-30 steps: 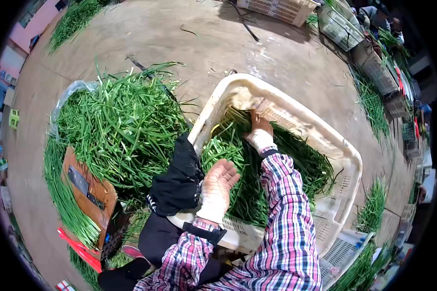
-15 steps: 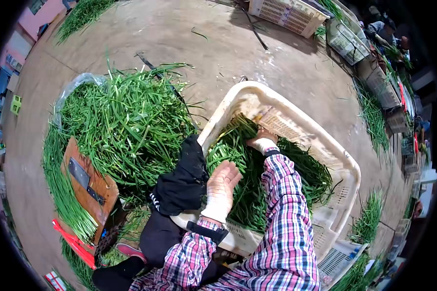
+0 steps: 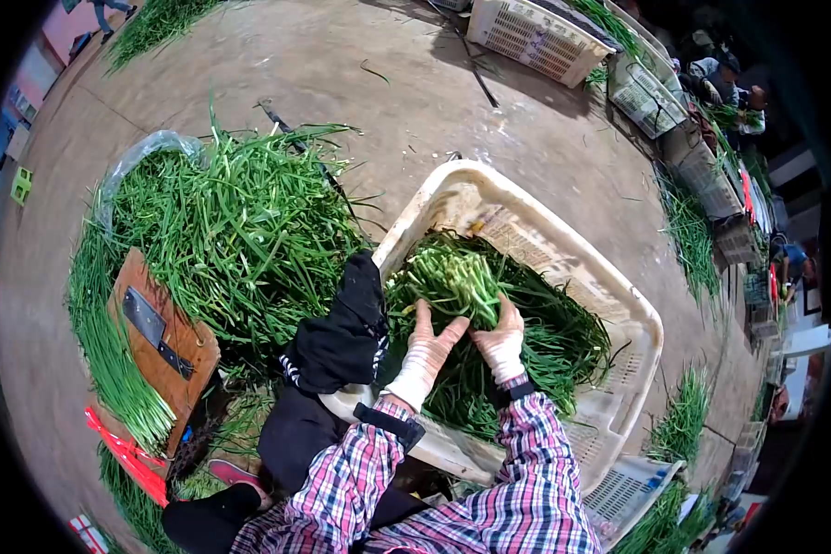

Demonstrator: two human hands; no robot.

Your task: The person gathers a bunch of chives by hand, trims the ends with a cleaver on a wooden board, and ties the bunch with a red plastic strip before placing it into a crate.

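My left hand (image 3: 428, 347) and my right hand (image 3: 502, 338) are closed around the sides of a bunch of chives (image 3: 452, 280), thumbs towards me. Pale cut ends of the bunch point up and away from me. It sits over more loose green chives (image 3: 549, 346) inside a large white plastic crate (image 3: 639, 319). Where the fingertips wrap the far side, they are hidden by the leaves. Left of the crate, black cloth (image 3: 337, 332) covers my knee.
A big heap of chives (image 3: 249, 217) lies at left on clear plastic. Beside it, a cleaver (image 3: 144, 317) rests on a wooden board (image 3: 192, 355), with red plastic (image 3: 125, 448) below. More crates (image 3: 535, 42) line the far right, where a person (image 3: 725, 83) sits among greens.
My left hand has gone from hovering open to gripping the bunch's left side. My right hand has pulled back towards me, and the bunch now shows its pale ends upward.
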